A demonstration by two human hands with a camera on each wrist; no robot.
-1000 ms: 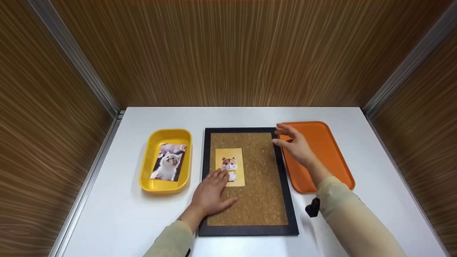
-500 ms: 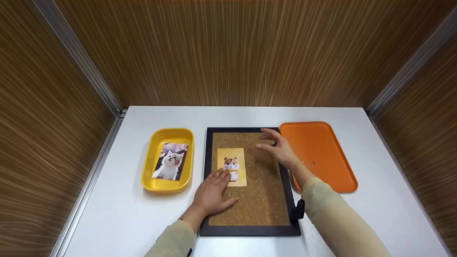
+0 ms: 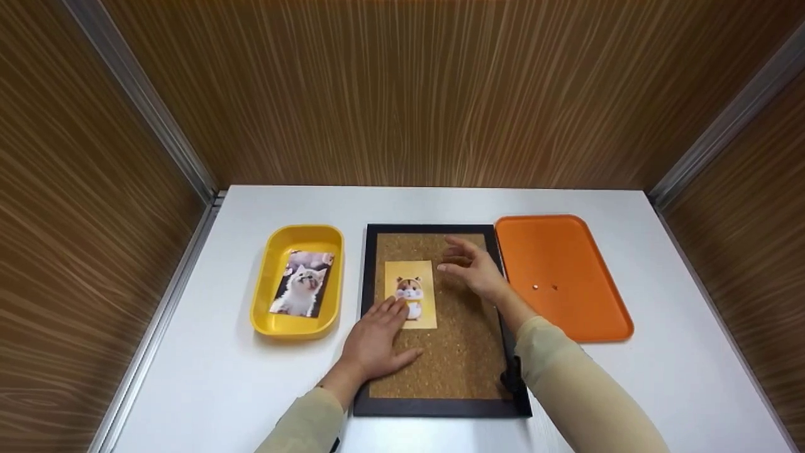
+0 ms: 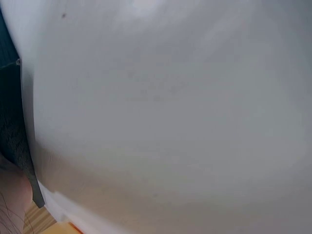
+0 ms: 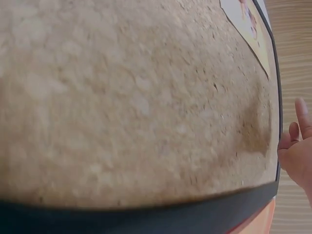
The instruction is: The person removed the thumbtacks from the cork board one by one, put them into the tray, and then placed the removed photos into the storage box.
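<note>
While the left hand (image 3: 376, 340) presses flat on the hamster photo (image 3: 410, 294), the right hand (image 3: 476, 270) at its 3 o'clock pinches something too small to tell; released, the photo could slide across the cork board (image 3: 462, 340).

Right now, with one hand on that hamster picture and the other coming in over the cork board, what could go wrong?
The right hand may be pinching a small pin; I cannot tell. If so, it could slip and prick the left hand resting on the hamster picture.

The picture lies loose on the cork board, so pressure from the left hand could skew it.

Two tiny pins in the orange tray could roll.
</note>
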